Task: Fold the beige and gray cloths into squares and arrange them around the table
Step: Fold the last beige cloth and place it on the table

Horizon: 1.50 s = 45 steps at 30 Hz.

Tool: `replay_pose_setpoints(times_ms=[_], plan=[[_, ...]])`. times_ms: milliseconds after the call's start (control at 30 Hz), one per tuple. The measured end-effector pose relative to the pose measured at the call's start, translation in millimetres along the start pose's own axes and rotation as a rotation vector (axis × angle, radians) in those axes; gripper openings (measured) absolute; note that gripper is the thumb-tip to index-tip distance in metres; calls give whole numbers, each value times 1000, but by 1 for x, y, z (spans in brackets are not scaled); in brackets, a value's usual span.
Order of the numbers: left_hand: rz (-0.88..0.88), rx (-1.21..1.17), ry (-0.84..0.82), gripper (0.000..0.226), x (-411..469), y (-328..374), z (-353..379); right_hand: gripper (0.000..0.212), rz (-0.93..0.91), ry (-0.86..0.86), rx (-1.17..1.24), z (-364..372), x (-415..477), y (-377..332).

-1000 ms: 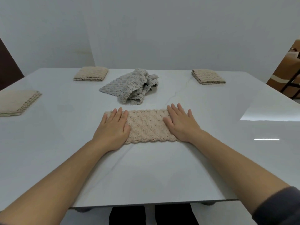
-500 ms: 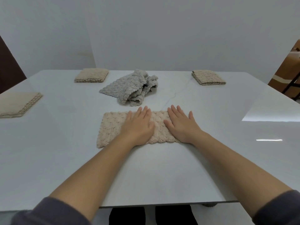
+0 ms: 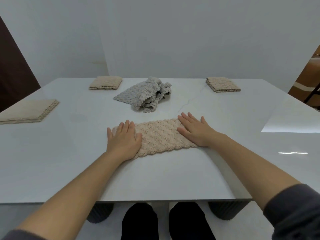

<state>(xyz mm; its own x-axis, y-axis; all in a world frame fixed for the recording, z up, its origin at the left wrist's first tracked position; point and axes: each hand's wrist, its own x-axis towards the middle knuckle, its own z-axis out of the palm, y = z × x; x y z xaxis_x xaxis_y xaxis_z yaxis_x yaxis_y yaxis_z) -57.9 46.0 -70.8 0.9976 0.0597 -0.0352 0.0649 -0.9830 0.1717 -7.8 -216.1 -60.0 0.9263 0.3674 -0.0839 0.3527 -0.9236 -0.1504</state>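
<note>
A beige knobbly cloth (image 3: 159, 136), folded into a long strip, lies flat on the white table (image 3: 173, 177) in front of me. My left hand (image 3: 123, 141) presses flat on its left end, fingers spread. On the strip's right end my right hand (image 3: 195, 130) lies flat as well. Behind the strip, at the table's middle, a gray cloth (image 3: 145, 94) sits crumpled in a heap. Three beige cloths are folded into squares: one at the far left (image 3: 105, 82), one at the far right (image 3: 223, 84), one at the left edge (image 3: 29, 111).
The table's near edge runs just above my knees (image 3: 166, 222), with dark ribbed table legs (image 3: 225, 210) below it. A white wall stands behind the table. Brown furniture (image 3: 308, 78) shows at the right edge of view.
My left hand slid from the middle of the beige strip back out to its left end, smoothing it. The right hand stayed on the right end.
</note>
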Motion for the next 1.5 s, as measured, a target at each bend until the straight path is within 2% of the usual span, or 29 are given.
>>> replay_pose_setpoints(times_ms=[167,233,333,400,533,600,667,733,800,867,933,1000,1067,1200,1300,1367,1433,1500], plan=[[-115,-70,42,63,-27,7,1,60,-37,218,-72,-9,-17,-32],[-117,-83,32,62,-38,6,-4,58,-126,200,-23,-7,-31,-59],[-86,-42,62,58,-56,1,-17,59,-253,80,127,9,-59,-88],[-38,0,105,54,-69,-5,-22,58,-294,50,145,21,-73,-93],[146,-12,223,44,-96,-18,-28,46,-279,95,142,19,-87,-78],[234,-134,202,36,-105,-24,-31,43,-255,100,155,14,-93,-67],[302,-316,110,32,-112,-31,-34,46,-254,108,157,13,-101,-58],[450,-351,106,51,-116,-36,-34,52,-314,120,170,13,-110,-56],[633,-204,57,83,-119,-36,-31,61,-409,83,140,13,-119,-61],[745,8,-17,101,-122,-32,-22,83,-464,24,81,13,-129,-67],[772,174,-57,103,-129,-28,-5,102,-486,-27,11,18,-140,-70],[760,176,-31,95,-132,-29,8,107,-506,-18,-101,27,-145,-67],[758,85,54,88,-132,-29,9,99,-503,46,-172,33,-145,-66],[803,-52,224,71,-134,-30,8,77,-539,247,-97,41,-145,-70],[824,-127,276,56,-145,-31,8,63,-584,333,-49,51,-146,-68],[822,-222,283,51,-147,-32,6,49,-595,366,75,49,-146,-67],[816,-301,308,42,-144,-35,4,42,-537,308,317,41,-149,-69],[739,-482,312,26,-144,-33,1,36,-454,261,581,32,-151,-71]])
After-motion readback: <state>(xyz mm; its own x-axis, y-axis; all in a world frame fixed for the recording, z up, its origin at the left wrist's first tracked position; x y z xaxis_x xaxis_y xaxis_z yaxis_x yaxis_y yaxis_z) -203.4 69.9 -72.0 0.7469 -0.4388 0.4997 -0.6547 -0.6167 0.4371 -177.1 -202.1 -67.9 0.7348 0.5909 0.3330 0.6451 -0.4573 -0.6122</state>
